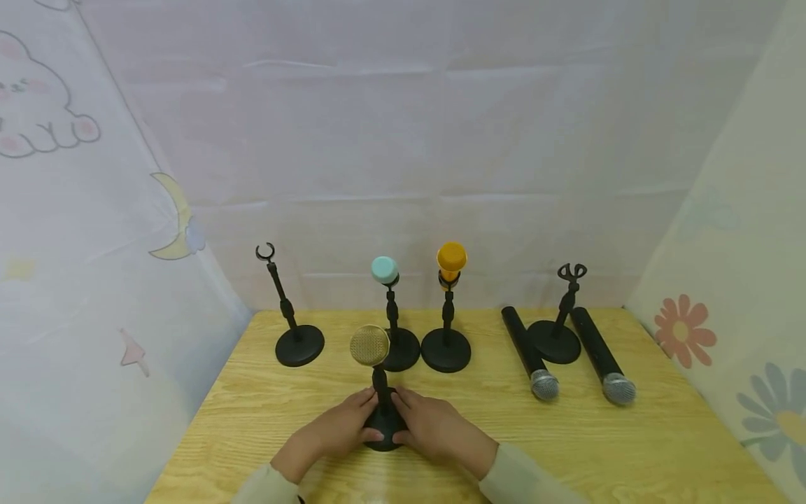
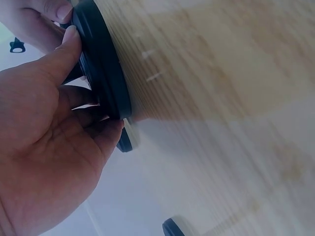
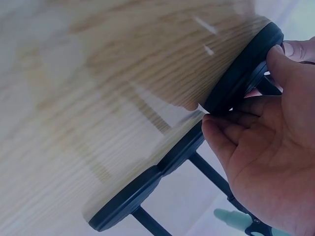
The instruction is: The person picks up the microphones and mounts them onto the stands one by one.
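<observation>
A gold-headed microphone (image 1: 369,345) sits upright on a black desktop microphone stand (image 1: 386,420) near the front middle of the table. My left hand (image 1: 343,423) grips the stand's round base from the left, thumb at the front and fingers round the side. From the right, my right hand (image 1: 434,423) holds the same base in a mirrored way. In the left wrist view the base's rim (image 2: 106,64) lies between thumb and fingers, close over the wood. The right wrist view shows the other side of the base (image 3: 246,64) held likewise.
Behind stand a stand with a mint microphone (image 1: 385,270) and one with an orange microphone (image 1: 452,259). A bare stand (image 1: 299,345) is at back left, another (image 1: 554,341) at back right between two black microphones (image 1: 525,350) (image 1: 601,353) lying down. The wooden table (image 1: 264,413) meets fabric walls.
</observation>
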